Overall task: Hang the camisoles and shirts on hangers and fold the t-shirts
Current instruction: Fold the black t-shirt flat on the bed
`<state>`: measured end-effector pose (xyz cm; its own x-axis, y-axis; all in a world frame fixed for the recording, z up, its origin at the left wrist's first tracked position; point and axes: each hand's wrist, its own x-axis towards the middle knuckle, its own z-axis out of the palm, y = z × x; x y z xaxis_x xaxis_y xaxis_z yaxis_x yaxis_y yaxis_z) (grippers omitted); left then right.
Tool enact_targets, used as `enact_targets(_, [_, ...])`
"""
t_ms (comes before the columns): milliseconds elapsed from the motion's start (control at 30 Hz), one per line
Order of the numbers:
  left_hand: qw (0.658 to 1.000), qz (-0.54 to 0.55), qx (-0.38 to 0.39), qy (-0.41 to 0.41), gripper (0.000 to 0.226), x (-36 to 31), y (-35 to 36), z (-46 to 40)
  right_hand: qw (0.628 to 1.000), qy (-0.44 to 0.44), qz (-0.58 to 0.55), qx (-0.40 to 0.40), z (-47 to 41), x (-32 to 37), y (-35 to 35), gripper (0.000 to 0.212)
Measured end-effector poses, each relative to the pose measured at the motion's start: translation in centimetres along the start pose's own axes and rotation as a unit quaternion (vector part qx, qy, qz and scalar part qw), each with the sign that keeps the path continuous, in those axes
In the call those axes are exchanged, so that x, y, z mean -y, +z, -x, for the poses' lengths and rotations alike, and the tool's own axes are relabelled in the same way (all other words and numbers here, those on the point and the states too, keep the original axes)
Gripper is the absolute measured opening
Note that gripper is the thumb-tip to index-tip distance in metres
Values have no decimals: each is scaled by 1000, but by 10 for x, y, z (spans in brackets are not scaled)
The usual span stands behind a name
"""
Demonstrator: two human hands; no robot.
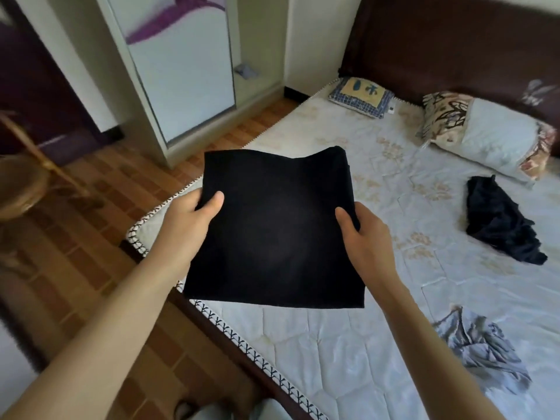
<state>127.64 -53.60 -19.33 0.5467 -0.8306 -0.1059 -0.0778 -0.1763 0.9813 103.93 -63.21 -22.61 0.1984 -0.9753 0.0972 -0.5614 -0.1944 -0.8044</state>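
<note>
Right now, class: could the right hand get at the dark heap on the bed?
Probably not yet: the right hand grips the folded black garment; the dark heap lies apart, with bare mattress between.

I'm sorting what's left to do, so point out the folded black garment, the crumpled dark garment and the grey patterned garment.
folded black garment [272,231]: head view, centre of its flat face.
crumpled dark garment [497,222]: head view, middle of the heap.
grey patterned garment [481,350]: head view, middle of the bunched cloth.

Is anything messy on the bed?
Yes. A dark garment lies crumpled near the pillow, and a grey patterned garment is bunched up nearer the person. The black t-shirt, held by both hands, looks neatly folded.
</note>
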Motion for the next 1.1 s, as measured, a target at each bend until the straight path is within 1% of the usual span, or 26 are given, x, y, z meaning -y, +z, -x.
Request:
enact_targets(200, [996, 19, -87, 29, 18, -14, -78, 10, 996, -79, -15, 45, -21, 77, 50, 26])
enact_targets(333, [991, 38, -128, 29, 17, -14, -147, 12, 989, -127, -25, 75, -20, 134, 99, 27])
enact_targets(400, [988, 40, -149, 32, 17, -13, -187, 12, 984, -149, -35, 90, -17, 165, 129, 22])
enact_targets(567, [983, 34, -178, 29, 14, -5, -288, 7, 975, -184, -52, 110, 1, 237, 202, 17])
enact_targets(700, [979, 27, -201, 24, 29, 5, -359, 1, 970, -204, -62, 120, 14, 282, 258, 22])
enact_targets(900, [975, 51, -214, 22, 19, 14, -431, -16, 963, -229, -45, 133, 13, 334, 320, 27])
enact_targets(1100, [967, 55, -246, 25, 18, 31, -483, -51, 956, -244, -36, 161, -9, 372, 386, 26])
